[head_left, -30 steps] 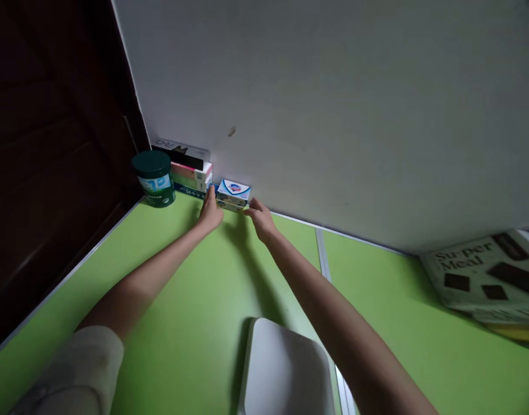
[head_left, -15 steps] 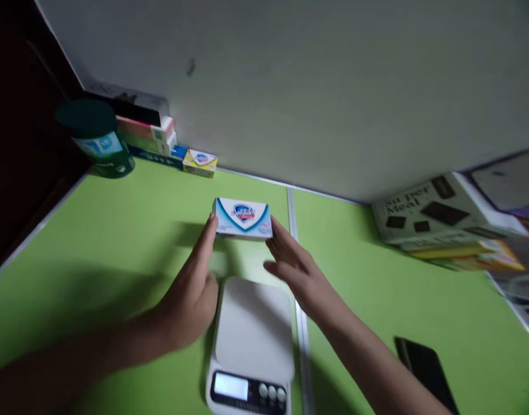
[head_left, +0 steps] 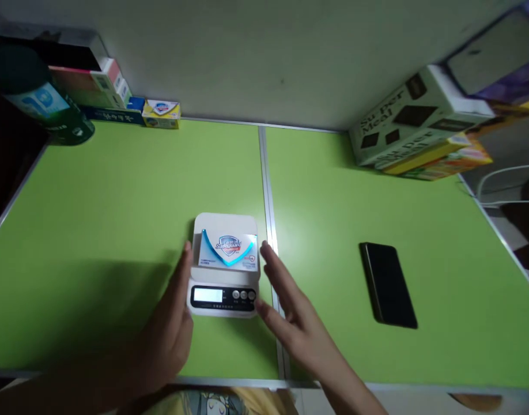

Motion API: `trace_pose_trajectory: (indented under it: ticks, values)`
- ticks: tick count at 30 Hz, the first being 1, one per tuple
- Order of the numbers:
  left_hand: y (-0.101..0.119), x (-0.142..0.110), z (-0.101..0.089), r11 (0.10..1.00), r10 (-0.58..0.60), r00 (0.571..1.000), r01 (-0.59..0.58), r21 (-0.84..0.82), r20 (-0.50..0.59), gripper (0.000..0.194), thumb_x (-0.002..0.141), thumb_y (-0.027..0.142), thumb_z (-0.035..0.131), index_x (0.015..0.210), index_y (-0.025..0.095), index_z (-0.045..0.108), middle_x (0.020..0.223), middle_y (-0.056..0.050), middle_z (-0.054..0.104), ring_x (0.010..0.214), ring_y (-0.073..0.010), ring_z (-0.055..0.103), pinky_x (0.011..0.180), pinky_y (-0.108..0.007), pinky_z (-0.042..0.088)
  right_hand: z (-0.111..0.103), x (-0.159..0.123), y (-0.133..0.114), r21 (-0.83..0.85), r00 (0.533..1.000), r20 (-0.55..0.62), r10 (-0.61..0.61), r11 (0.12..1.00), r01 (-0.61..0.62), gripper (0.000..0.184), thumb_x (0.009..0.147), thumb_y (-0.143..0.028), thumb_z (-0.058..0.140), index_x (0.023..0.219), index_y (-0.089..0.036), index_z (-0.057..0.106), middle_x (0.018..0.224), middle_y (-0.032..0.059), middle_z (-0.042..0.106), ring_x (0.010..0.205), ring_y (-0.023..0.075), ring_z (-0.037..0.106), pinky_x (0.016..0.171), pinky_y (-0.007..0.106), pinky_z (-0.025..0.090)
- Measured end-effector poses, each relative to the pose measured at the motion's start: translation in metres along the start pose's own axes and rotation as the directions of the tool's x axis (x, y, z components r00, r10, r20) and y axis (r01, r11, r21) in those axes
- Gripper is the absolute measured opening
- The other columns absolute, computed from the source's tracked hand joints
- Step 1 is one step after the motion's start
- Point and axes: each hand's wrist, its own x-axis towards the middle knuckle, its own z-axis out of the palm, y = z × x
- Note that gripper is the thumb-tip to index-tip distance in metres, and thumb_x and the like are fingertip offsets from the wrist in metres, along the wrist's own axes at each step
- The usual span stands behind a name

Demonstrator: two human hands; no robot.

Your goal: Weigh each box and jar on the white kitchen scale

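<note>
A white and blue Safeguard soap box [head_left: 228, 253] lies on the platform of a white digital kitchen scale [head_left: 225, 221]. The scale's display is lit, but its figures are too faint to read. My left hand [head_left: 172, 323] is on the left side of the scale, fingers stretched out and holding nothing. On the other side, my right hand [head_left: 297, 317] has its fingers spread beside the box, with a small gap to it. Its thumb is close to the scale's buttons.
At the back left are a dark green tub [head_left: 44, 101], stacked cartons [head_left: 89, 86] and a small yellow soap box [head_left: 161, 114]. A black phone [head_left: 389, 285] lies on the right of the green table [head_left: 316, 190]. Food boxes [head_left: 403, 121] stand at the back right.
The soap box, held between both hands beyond the scale before, now rests on the scale. My hands have come away from its ends. The view has shifted, showing the table's front edge.
</note>
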Motion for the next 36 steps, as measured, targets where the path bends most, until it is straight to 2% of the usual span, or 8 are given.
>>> trace_pose_trajectory:
  ticks: [6, 10, 17, 21, 25, 28, 33, 36]
  values:
    - [-0.009, 0.019, -0.045, 0.979, -0.063, 0.956, 0.003, -0.204, -0.287, 0.081, 0.083, 0.015, 0.043, 0.147, 0.050, 0.007, 0.158, 0.022, 0.004, 0.147, -0.0225, 0.002, 0.120, -0.045, 0.011, -0.044, -0.012, -0.017, -0.078, 0.915, -0.352, -0.198, 0.980, 0.182, 0.062, 0.089, -0.031, 0.056, 0.144, -0.044, 0.030, 0.157, -0.0074, 0.024, 0.145, 0.0250, 0.019, 0.118, 0.052, 0.020]
    - [-0.010, 0.026, -0.055, 0.973, -0.077, 0.944, 0.001, -0.232, -0.319, 0.083, 0.081, 0.014, 0.044, 0.145, 0.054, 0.010, 0.156, 0.027, 0.009, 0.148, -0.0192, 0.002, 0.122, -0.040, 0.010, -0.047, -0.013, -0.013, -0.115, 0.913, -0.351, -0.210, 0.977, 0.180, 0.062, 0.088, -0.031, 0.058, 0.143, -0.046, 0.032, 0.156, -0.0071, 0.027, 0.144, 0.0267, 0.022, 0.117, 0.055, 0.023]
    - [-0.011, 0.027, -0.040, 0.985, -0.022, 0.967, -0.023, -0.170, -0.255, 0.082, 0.081, 0.011, 0.040, 0.148, 0.046, 0.007, 0.159, 0.017, 0.007, 0.147, -0.0214, 0.006, 0.120, -0.045, 0.013, -0.036, 0.008, -0.002, -0.121, 0.959, -0.183, -0.214, 0.973, 0.194, 0.067, 0.088, -0.030, 0.060, 0.146, -0.041, 0.028, 0.157, -0.0020, 0.027, 0.144, 0.0249, 0.026, 0.116, 0.053, 0.026]
    - [-0.014, 0.036, -0.027, 0.995, 0.092, 0.995, -0.090, 0.054, -0.047, 0.085, 0.082, 0.015, 0.046, 0.151, 0.034, -0.001, 0.161, 0.002, 0.003, 0.147, -0.0270, 0.011, 0.118, -0.049, 0.020, -0.031, 0.028, -0.001, -0.190, 0.977, 0.017, -0.213, 0.959, 0.212, 0.073, 0.087, -0.028, 0.060, 0.147, -0.042, 0.022, 0.158, -0.0019, 0.023, 0.143, 0.0265, 0.028, 0.114, 0.054, 0.031]
    - [-0.014, 0.054, -0.010, 0.946, 0.152, 0.976, -0.189, 0.264, 0.155, 0.086, 0.079, 0.023, 0.058, 0.151, 0.023, 0.011, 0.160, -0.010, 0.015, 0.146, -0.0308, 0.016, 0.115, -0.051, 0.029, -0.022, 0.050, 0.001, -0.321, 0.933, 0.185, -0.310, 0.878, 0.355, 0.081, 0.084, -0.021, 0.063, 0.149, -0.039, 0.018, 0.156, 0.0029, 0.027, 0.143, 0.0296, 0.026, 0.112, 0.057, 0.033]
    - [-0.011, 0.066, -0.006, 0.912, 0.171, 0.967, -0.227, 0.340, 0.189, 0.070, 0.080, 0.019, 0.056, 0.145, 0.021, 0.030, 0.150, -0.010, 0.039, 0.141, -0.0302, 0.032, 0.112, -0.050, 0.035, -0.021, 0.061, 0.001, -0.332, 0.901, 0.236, -0.363, 0.842, 0.426, 0.075, 0.083, -0.018, 0.064, 0.147, -0.033, 0.027, 0.144, 0.0088, 0.043, 0.135, 0.0292, 0.039, 0.110, 0.055, 0.038]
    - [0.013, 0.086, -0.002, 0.894, 0.280, 0.946, -0.319, 0.314, 0.162, 0.049, 0.083, 0.027, 0.056, 0.131, 0.028, 0.049, 0.123, -0.008, 0.060, 0.117, -0.0317, 0.056, 0.095, -0.049, 0.052, -0.059, 0.054, -0.008, -0.237, 0.862, 0.254, -0.439, 0.836, 0.496, 0.065, 0.084, -0.021, 0.065, 0.142, -0.029, 0.037, 0.135, 0.0094, 0.051, 0.129, 0.0261, 0.045, 0.105, 0.046, 0.045]
    - [0.042, 0.112, 0.016, 0.869, 0.393, 0.900, -0.430, 0.244, 0.189, 0.049, 0.085, 0.030, 0.056, 0.133, 0.026, 0.046, 0.125, -0.010, 0.057, 0.116, -0.0307, 0.055, 0.092, -0.047, 0.054, -0.104, 0.036, -0.002, -0.168, 0.891, 0.110, -0.440, 0.875, 0.454, 0.070, 0.081, -0.029, 0.070, 0.142, -0.032, 0.036, 0.138, 0.0094, 0.048, 0.127, 0.0258, 0.047, 0.095, 0.041, 0.052]
